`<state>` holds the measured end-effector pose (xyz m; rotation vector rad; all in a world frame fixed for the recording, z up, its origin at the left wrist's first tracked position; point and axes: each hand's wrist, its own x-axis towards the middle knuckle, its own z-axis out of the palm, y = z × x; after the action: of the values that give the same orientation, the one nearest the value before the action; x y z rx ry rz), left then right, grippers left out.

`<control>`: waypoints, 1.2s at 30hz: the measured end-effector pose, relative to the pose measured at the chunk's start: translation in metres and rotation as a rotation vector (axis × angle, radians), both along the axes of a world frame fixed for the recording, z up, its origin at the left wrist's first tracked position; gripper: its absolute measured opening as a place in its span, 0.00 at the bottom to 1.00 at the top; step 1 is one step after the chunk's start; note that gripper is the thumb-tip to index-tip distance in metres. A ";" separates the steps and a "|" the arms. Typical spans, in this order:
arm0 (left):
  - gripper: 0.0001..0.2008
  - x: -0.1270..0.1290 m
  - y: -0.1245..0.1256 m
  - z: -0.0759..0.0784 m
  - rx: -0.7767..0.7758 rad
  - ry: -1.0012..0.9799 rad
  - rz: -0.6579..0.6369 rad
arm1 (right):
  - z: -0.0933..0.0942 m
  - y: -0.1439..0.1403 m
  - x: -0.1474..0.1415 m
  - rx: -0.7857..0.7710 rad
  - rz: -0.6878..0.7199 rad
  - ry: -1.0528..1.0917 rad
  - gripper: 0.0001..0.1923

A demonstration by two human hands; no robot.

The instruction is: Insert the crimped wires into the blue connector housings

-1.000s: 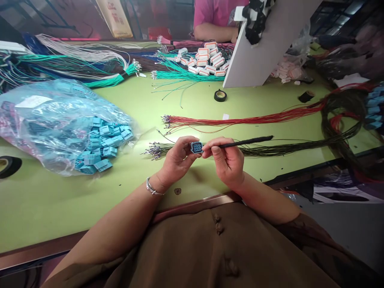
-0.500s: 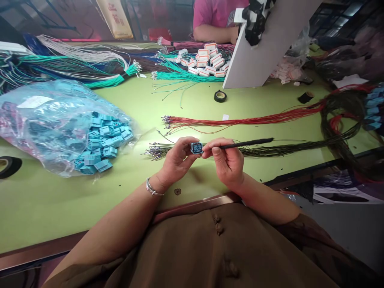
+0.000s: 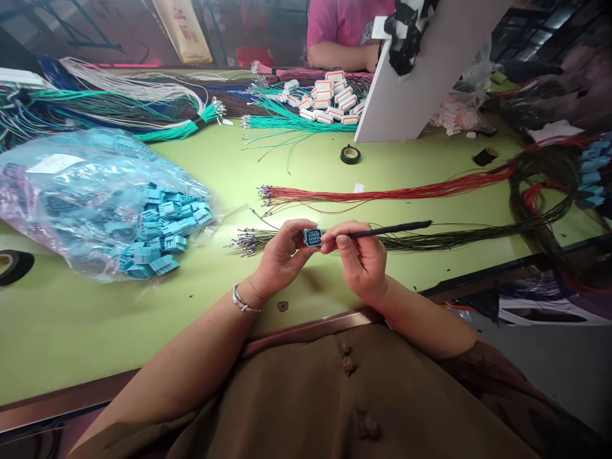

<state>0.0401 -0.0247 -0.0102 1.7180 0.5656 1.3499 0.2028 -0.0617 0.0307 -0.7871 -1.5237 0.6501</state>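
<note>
Head view — left grip (image 3: 281, 260) pinches connector (image 3: 313, 238), right grip (image 3: 361, 261) black rod (image 3: 399, 228) — masking dark wires (image 3: 430, 240).

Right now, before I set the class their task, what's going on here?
Over a green tabletop, the person's left hand holds a blue connector housing, its square openings facing the camera. The right hand, close beside it, grips a slim black rod. Dark wires run behind the hands, with red wires farther off. A clear plastic bag of blue connectors lies to the left.
</note>
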 end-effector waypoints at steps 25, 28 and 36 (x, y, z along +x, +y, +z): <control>0.17 0.003 -0.007 -0.002 -0.013 0.044 0.096 | -0.002 0.006 0.000 0.092 0.026 -0.073 0.06; 0.18 0.004 -0.009 0.001 0.111 0.131 0.169 | 0.000 0.006 0.000 0.078 0.031 -0.043 0.06; 0.17 0.004 -0.011 0.007 0.296 0.266 0.219 | 0.000 0.006 -0.001 -0.054 0.054 0.051 0.06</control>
<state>0.0445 -0.0352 -0.0027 2.1480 0.7501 1.4209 0.2020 -0.0554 0.0312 -0.7672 -1.4906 0.7489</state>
